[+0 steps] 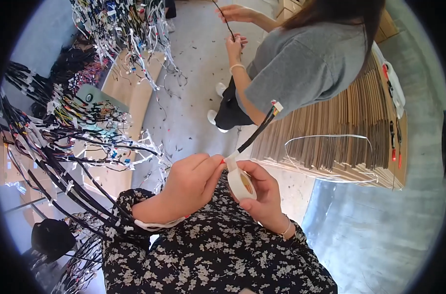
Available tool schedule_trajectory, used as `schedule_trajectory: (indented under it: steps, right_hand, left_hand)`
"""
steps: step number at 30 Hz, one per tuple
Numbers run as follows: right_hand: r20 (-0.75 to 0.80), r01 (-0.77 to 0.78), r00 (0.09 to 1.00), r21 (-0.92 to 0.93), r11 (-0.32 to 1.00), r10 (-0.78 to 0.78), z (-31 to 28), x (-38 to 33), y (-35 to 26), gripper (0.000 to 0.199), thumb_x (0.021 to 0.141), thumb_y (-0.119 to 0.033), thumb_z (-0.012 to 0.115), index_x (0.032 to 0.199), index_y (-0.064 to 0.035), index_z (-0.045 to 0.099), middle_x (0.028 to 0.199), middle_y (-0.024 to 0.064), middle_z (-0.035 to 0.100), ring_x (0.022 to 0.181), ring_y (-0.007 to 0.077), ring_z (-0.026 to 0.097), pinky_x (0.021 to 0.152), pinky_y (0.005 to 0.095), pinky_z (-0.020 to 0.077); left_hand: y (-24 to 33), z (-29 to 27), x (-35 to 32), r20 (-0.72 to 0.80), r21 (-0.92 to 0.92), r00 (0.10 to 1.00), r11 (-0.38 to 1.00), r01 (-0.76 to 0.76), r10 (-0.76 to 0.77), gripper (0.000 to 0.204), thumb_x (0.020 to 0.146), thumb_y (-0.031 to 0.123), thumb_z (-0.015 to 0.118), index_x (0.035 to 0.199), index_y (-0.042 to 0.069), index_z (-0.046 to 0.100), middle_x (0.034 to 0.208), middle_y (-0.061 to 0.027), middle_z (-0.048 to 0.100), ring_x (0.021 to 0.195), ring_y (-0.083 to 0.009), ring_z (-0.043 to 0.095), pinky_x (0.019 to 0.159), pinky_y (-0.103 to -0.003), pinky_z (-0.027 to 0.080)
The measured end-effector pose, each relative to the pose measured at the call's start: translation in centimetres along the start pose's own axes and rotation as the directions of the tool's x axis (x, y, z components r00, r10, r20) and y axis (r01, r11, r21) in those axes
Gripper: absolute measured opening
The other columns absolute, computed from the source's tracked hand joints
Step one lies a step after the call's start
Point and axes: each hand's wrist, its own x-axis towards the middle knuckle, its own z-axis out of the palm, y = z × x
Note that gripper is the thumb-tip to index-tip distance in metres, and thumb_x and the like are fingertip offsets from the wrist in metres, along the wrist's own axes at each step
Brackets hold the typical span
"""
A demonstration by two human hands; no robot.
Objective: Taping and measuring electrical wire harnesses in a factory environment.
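Two hands over grey concrete floor (380, 235): right hand (262, 193) clasps white tape roll (241, 184); left hand (191, 179) pinches black sheathed wire harness (254, 137).

A grey concrete floor (193, 73) fills the middle of the view, littered with small dark and coloured scraps. On the left, light wooden boards (134, 93) carry thick tangles of black and coloured wire harnesses (61, 132) tagged with white strips. On the right stands a tall stack of flattened cardboard sheets (350, 132), bound by a clear plastic strap (331, 142). Beyond the stack the floor (380, 230) lies smooth and pale grey. Brown boxes (286, 7) show at the top edge. Even, bright light falls across the whole space.
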Motion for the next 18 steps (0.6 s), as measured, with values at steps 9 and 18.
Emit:
schedule_trajectory:
  steps: [9, 18]
  right_hand:
    - [-0.047, -0.015, 0.999, 0.123, 0.992, 0.021, 0.7, -1.1, 0.0, 0.07, 0.082, -0.018, 0.081, 0.139, 0.0035, 0.045, 0.117, 0.0054, 0.06, 0.103, 0.0121, 0.058, 0.089, 0.0275, 0.0488]
    - [-0.095, 0.128, 0.988, 0.08, 0.989, -0.121, 2.3, -0.3, 0.8, 0.09, 0.083, -0.052, 0.075, 0.141, 0.0081, 0.043, 0.105, 0.0056, 0.06, 0.08, 0.0147, 0.054, 0.066, 0.0258, 0.0441]
  left_hand:
    - [0.1, 1.1, -1.4, -0.023, 0.126, 0.992, 0.985, -0.119, 0.123, 0.021, 0.083, 0.0, 0.07, 0.103, -0.002, 0.064, 0.067, -0.0095, 0.053, 0.056, -0.0273, 0.054, 0.048, -0.038, 0.04]
    - [-0.3, 1.2, -1.2, -0.012, 0.111, 0.996, 0.99, -0.085, 0.087, 0.018, 0.081, -0.001, 0.069, 0.099, -0.003, 0.066, 0.067, -0.0106, 0.055, 0.056, -0.0284, 0.054, 0.049, -0.04, 0.042]
